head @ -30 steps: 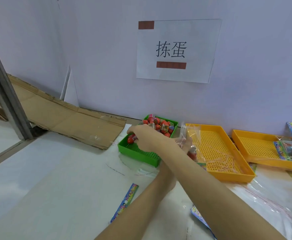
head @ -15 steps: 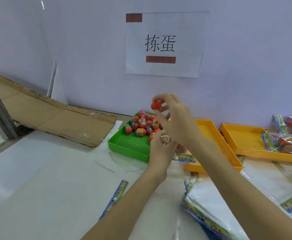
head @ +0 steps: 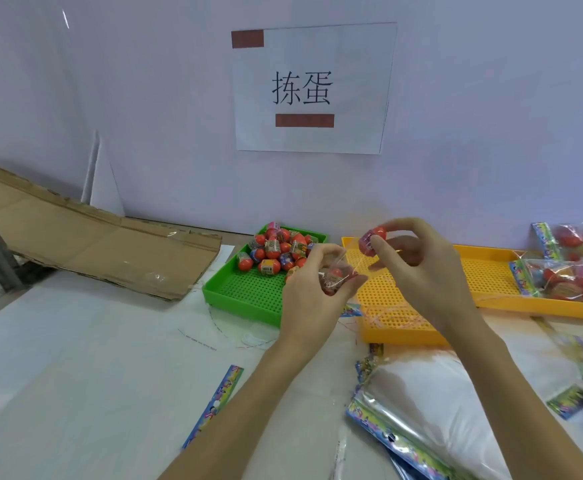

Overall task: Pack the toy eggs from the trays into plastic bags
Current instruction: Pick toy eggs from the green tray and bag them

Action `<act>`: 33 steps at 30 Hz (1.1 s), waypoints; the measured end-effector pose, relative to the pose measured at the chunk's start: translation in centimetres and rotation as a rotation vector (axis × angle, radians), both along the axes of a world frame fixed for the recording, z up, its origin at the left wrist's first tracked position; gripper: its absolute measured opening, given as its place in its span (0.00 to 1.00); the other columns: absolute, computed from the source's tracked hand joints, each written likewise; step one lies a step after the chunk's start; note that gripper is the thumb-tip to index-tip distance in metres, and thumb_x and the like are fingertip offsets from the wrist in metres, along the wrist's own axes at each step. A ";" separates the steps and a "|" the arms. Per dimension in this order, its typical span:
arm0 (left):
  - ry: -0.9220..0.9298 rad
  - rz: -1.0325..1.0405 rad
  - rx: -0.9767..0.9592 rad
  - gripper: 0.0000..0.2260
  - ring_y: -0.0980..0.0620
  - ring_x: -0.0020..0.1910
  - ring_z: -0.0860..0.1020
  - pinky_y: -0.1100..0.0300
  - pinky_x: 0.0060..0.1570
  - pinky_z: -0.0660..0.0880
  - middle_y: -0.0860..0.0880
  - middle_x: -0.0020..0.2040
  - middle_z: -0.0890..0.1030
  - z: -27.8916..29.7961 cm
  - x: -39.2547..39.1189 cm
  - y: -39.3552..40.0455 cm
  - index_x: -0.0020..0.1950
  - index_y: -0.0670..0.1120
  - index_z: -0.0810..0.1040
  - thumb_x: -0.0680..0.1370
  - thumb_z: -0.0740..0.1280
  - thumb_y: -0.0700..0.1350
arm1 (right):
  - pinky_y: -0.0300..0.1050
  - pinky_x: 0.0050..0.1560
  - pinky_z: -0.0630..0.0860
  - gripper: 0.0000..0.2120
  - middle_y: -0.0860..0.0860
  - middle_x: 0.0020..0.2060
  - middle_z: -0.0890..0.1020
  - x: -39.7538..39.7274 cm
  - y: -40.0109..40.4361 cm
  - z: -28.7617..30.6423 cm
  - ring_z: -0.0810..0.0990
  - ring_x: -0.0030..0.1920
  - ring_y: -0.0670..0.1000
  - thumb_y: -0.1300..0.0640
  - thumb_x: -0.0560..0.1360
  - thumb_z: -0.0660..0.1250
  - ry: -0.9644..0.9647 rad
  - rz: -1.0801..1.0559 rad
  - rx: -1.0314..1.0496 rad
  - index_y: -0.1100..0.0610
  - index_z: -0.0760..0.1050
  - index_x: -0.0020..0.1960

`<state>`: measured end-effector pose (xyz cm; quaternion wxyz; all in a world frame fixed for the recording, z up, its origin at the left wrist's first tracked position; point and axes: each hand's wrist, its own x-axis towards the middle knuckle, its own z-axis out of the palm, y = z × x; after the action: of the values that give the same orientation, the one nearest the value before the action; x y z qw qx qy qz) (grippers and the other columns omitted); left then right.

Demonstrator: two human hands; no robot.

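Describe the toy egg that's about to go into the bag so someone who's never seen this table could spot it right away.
Find the paper sign on the wall, then drop to the yellow tray directly beneath. Above its far left corner, the right hand pinches one red toy egg with a pink band. Unlike the eggs piled in the green tray, it is held in the air.

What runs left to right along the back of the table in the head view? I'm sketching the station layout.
Flattened cardboard → green tray heaped with toy eggs → first yellow tray → second yellow tray → filled bags of eggs at the right edge.
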<state>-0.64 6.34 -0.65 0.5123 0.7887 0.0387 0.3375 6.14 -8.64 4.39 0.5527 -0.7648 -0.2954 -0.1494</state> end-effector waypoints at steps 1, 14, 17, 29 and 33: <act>-0.002 -0.010 -0.004 0.19 0.57 0.50 0.84 0.48 0.54 0.80 0.59 0.51 0.85 0.0 0.0 -0.1 0.62 0.55 0.76 0.75 0.77 0.57 | 0.40 0.40 0.83 0.11 0.45 0.43 0.88 0.0 0.0 -0.1 0.87 0.39 0.44 0.49 0.79 0.72 0.015 0.008 -0.009 0.53 0.78 0.57; -0.043 0.026 0.168 0.12 0.51 0.42 0.84 0.45 0.45 0.79 0.54 0.43 0.85 0.0 -0.1 0.3 0.61 0.51 0.79 0.79 0.75 0.49 | 0.30 0.41 0.76 0.09 0.38 0.42 0.86 -0.7 0.0 0.2 0.83 0.46 0.39 0.50 0.84 0.64 -0.061 0.149 -0.180 0.44 0.82 0.49; -0.059 0.041 0.202 0.11 0.51 0.40 0.83 0.45 0.43 0.79 0.53 0.40 0.84 0.1 -0.2 0.4 0.59 0.51 0.79 0.79 0.74 0.51 | 0.36 0.44 0.75 0.11 0.40 0.44 0.85 -1.1 0.2 0.3 0.82 0.50 0.42 0.48 0.84 0.63 -0.042 0.191 -0.220 0.47 0.83 0.50; 0.008 -0.065 0.189 0.17 0.60 0.47 0.80 0.60 0.45 0.76 0.58 0.52 0.83 -0.5 0.0 -0.3 0.65 0.53 0.74 0.77 0.71 0.44 | 0.30 0.50 0.71 0.04 0.43 0.48 0.82 -1.9 1.0 -0.1 0.78 0.52 0.44 0.53 0.80 0.70 -0.120 0.134 -0.399 0.50 0.81 0.54; 0.026 -0.111 0.131 0.11 0.51 0.47 0.82 0.47 0.46 0.79 0.54 0.49 0.83 -0.2 -0.1 -0.6 0.64 0.52 0.75 0.81 0.67 0.50 | 0.29 0.50 0.71 0.08 0.48 0.50 0.79 -1.9 1.3 -0.6 0.75 0.46 0.42 0.50 0.81 0.68 -0.216 -0.019 -0.366 0.54 0.83 0.53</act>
<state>-0.78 5.73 -0.88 0.4771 0.8257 -0.0206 0.3004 4.28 -7.39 3.82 0.3682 -0.8347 -0.3679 -0.1797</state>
